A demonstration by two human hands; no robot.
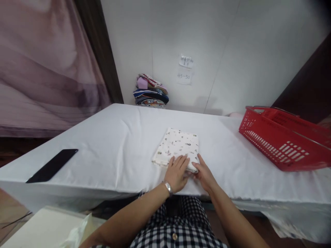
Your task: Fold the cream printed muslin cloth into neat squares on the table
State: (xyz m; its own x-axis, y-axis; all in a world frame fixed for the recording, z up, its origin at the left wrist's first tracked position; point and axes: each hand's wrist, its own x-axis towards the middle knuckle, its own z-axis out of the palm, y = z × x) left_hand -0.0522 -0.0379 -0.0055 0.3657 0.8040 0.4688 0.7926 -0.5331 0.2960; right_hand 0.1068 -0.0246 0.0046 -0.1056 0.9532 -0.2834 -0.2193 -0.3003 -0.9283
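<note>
Head view, largest to smallest. One table w/ white cover fills the mid frame; one pink curtain hangs at far left. One red basket sits at the table's right end, tilted, well apart from the hands; contents can't be made out. One folded cloth, white w/ small printed motifs, lies near the table's front edge, approx. centre, directly ahead of the person; its long axis runs away from the body, slightly skewed to the right. One pile of folded fabrics rests against the back wall, beyond the table's far edge. One black phone lies flat near the front-left edge, well apart from the cloth. Two paper notes are stuck on the wall. Left hand, wristwatch on it, lies palm-down, fingers spread flat on the cloth's near edge: pressing, not clenched. Right hand touches the cloth's near-right corner, fingers at the edge; whether it pinches the fabric can't be told. Both hands equally near the cloth, side by side, almost touching.
</note>
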